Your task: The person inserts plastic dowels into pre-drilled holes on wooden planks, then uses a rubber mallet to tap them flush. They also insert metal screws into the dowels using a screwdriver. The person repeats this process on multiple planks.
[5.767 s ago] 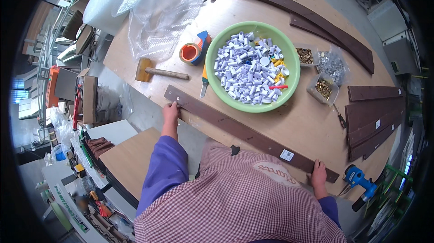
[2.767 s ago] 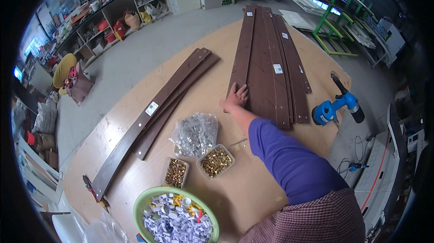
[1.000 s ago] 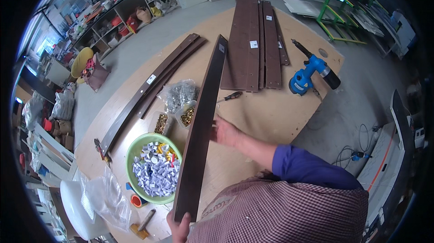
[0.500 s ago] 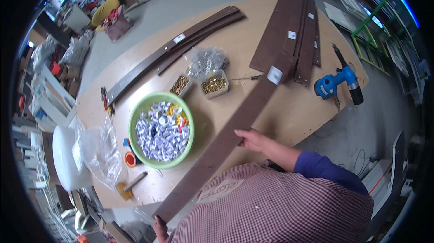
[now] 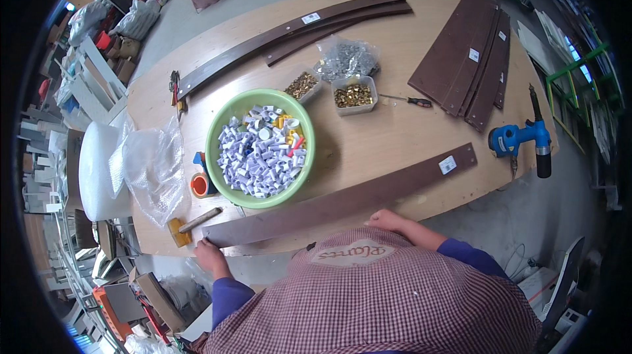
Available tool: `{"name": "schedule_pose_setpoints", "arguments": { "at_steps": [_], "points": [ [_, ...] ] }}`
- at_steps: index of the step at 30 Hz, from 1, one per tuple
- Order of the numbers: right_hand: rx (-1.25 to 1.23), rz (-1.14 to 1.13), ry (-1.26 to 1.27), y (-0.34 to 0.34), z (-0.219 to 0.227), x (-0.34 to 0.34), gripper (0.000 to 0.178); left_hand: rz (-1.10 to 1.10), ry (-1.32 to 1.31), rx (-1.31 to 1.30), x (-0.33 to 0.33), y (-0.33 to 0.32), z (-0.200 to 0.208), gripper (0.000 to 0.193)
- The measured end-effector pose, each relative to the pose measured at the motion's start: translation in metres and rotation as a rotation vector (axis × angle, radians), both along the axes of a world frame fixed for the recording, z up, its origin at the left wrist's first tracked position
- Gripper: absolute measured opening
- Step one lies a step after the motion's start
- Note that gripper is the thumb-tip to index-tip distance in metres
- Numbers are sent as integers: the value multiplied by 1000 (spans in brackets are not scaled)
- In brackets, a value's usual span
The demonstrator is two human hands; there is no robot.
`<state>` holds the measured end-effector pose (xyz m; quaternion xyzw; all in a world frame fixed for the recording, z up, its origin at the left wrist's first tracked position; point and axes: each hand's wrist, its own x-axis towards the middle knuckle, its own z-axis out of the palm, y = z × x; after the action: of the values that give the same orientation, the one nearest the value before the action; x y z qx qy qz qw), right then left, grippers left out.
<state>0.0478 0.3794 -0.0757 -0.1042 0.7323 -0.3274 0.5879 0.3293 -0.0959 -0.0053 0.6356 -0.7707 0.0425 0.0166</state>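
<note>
A long dark brown strip (image 5: 342,199) lies slantwise along the near side of the table, with a white label and small holes at its right end. My left hand (image 5: 211,258) grips its left end, the thumb at the corner. Just off the strip's near edge, my right hand (image 5: 390,221) rests at the table edge with its fingers curled and nothing visible in them. A mallet (image 5: 191,224) with a yellow head lies beside the strip's left end. Beyond the strip stands a green basin (image 5: 210,156) filled with white plastic pieces and a few yellow and red ones.
Dark strips (image 5: 263,37) lie at the far left; more labelled brown strips (image 5: 454,58) are at the right. Tubs of brass-coloured fittings (image 5: 353,96), a bag of metal parts (image 5: 349,58), a screwdriver (image 5: 416,101), a blue power tool (image 5: 520,138), tape (image 5: 199,185) and bubble wrap (image 5: 155,163) surround the basin.
The brown strip has swung down from its steep slant over the far strips and now lies along the near edge. My right hand has let go of it; my left still holds its end.
</note>
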Motion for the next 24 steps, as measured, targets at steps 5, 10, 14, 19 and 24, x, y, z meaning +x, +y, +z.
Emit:
{"name": "schedule_pose_setpoints", "arguments": {
  "at_steps": [5, 10, 14, 19, 24],
  "points": [
    [-35, 60, 211, -31, 42, -8, 34, -13, 215, 28, -18, 24, -25, 30],
    [-302, -111, 82, -104, 105, -48, 22, -281, 499, 269, -50, 59, -31, 19],
    [-597, 2, 1092, -198, 113, -88, 17, -766, 504, 444, -113, 133, -30, 29],
    [-148, 503, 1361, -289, 75, -130, 14, -1090, 59, 645, -188, 187, -25, 66],
    [-68, 485, 1386, -317, 41, -123, 11, -1215, -30, 488, -207, 200, -32, 22]
  ]
}}
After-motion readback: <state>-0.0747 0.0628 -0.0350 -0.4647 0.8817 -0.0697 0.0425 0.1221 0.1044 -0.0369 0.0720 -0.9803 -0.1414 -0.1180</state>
